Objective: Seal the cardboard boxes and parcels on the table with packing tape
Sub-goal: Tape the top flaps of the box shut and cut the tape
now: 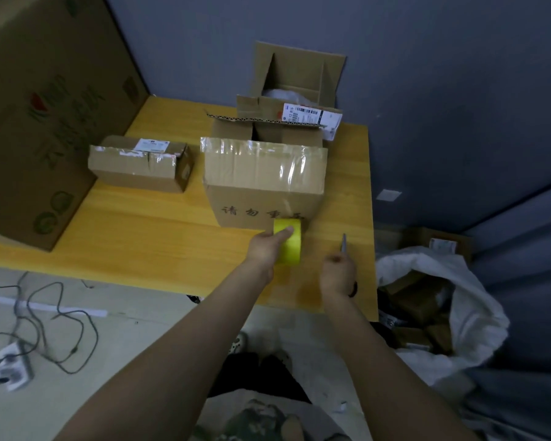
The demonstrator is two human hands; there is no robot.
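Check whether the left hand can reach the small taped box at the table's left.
Probably yes: bare table lies between the left hand and small box, though that hand grips the tape roll.

On the yellow wooden table [159, 230] I count five brown cardboard boxes: huge printed carton [35, 128] at the left edge, small taped box [137, 165], mid-sized taped box [261, 181], front open box [283, 133], rear open box [299, 74]. One yellow tape roll [292, 248], one slim metal cutter [343, 241].

Black cables [58, 316] and a white power strip [10, 366] lie on the pale floor [140, 345] (lower left); a white sack [477, 319] slumps at right.
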